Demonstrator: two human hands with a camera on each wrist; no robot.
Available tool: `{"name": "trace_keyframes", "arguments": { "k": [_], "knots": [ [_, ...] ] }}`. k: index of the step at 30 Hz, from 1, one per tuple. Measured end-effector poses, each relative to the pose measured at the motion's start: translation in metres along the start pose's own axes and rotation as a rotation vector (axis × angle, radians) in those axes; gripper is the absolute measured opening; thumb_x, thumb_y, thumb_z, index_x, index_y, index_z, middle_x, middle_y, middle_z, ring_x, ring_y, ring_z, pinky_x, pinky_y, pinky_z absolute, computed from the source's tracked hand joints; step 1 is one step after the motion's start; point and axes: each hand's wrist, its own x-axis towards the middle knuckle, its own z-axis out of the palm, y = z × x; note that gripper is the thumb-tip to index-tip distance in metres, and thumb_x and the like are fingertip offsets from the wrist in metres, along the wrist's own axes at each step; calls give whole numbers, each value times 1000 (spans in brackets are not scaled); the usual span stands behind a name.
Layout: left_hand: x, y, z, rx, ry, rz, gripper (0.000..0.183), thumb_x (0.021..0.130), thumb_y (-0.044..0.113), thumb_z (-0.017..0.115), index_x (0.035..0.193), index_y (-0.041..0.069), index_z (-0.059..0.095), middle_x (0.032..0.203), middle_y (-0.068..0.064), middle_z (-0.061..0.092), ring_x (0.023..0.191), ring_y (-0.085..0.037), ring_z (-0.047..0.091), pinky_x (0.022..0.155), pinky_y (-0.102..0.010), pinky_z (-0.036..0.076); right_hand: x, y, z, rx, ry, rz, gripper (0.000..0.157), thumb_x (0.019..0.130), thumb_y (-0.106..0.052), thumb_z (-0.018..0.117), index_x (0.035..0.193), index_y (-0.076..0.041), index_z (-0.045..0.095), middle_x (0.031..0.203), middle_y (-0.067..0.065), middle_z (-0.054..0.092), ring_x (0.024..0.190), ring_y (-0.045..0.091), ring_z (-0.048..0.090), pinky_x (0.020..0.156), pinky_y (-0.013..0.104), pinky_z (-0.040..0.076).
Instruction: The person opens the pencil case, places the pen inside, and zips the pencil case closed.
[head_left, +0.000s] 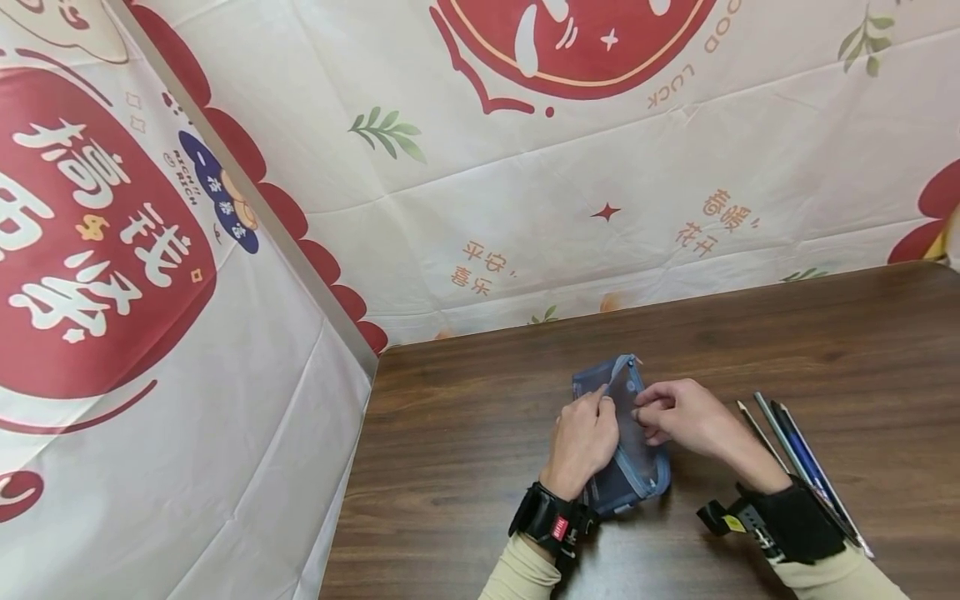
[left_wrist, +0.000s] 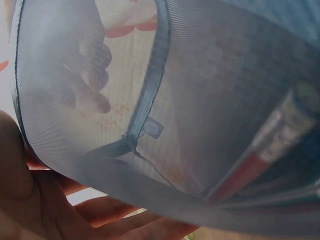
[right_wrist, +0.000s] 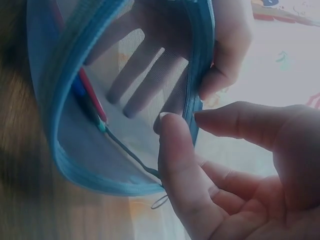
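1. Mesh pouch (head_left: 636,454), lower centre of frame, mouth open; red writing tool (right_wrist: 91,95) inside.
2. Left hand (head_left: 585,437) grips its side.
3. Right hand (head_left: 686,412) at opening, fingers bent; grip unclear.
4. Loose pencils (head_left: 784,442) on surface (head_left: 442,433), lower right.

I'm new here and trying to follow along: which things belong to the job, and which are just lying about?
Part of the job:
blue translucent mesh zip pouch, open
slim red pencil inside it
left hand, holding it
right hand, at its opening
probably slim dark, blue and silvery writing tools to its right

Just around:
black wrist straps
red-printed white cloth hangings
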Motion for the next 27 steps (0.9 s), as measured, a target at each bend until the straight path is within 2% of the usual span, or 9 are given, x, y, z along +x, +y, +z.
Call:
{"name": "trace_keyframes", "arguments": {
  "k": [8,27],
  "knots": [
    [0,0,2,4,4,-5,43,99,32,34,127,19,63,125,-3,65,111,-20,58,90,-41,50,-8,3,-8,-70,15,-12,33,91,-16,60,109,11,61,85,17,70,67,18,66,61,36,59],
    [-1,-1,3,-16,-15,5,44,100,33,32,130,20,60,124,0,66,111,-19,58,90,-42,49,-28,18,-31,-162,43,-13,29,91,-17,59,105,7,64,81,12,68,64,17,63,58,34,58]
  ]
}}
